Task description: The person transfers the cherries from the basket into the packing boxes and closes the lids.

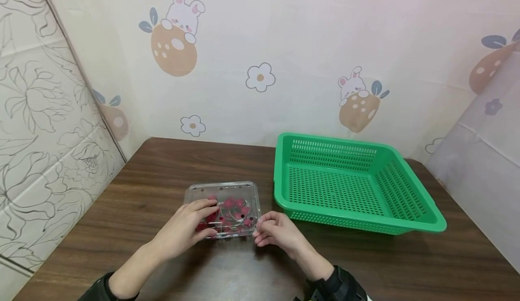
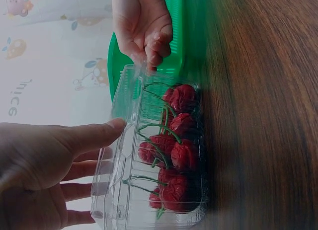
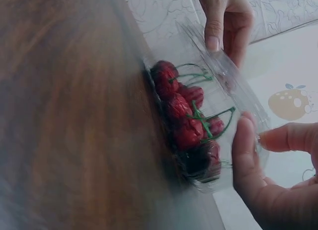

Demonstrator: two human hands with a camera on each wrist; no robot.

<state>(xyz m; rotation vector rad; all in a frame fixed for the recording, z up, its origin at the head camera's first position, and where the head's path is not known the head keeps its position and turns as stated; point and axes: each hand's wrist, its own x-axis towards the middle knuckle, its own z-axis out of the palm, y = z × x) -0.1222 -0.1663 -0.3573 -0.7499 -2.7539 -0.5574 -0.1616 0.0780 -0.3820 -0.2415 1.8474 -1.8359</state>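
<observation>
A clear plastic clamshell box (image 1: 248, 192) sits on the table with red cherries (image 2: 184, 153) on green stems inside. The cherries' skins look wrinkled. My left hand (image 1: 184, 222) lies over the box's left part, fingers fairly straight on the lid (image 2: 112, 175) and thumb at its front edge. At the front right corner, my right hand (image 1: 278, 233) pinches the lid's rim between thumb and forefinger, as the right wrist view shows with the right fingertips (image 3: 246, 125). Whether the lid is fastened along its whole edge I cannot tell.
A green plastic basket (image 1: 361, 224) with slotted walls stands right of the box, with nothing seen in it. The brown wooden table (image 1: 162, 170) ends at a printed curtain (image 1: 227, 107) behind and a flower-patterned panel (image 1: 44, 125) on the left.
</observation>
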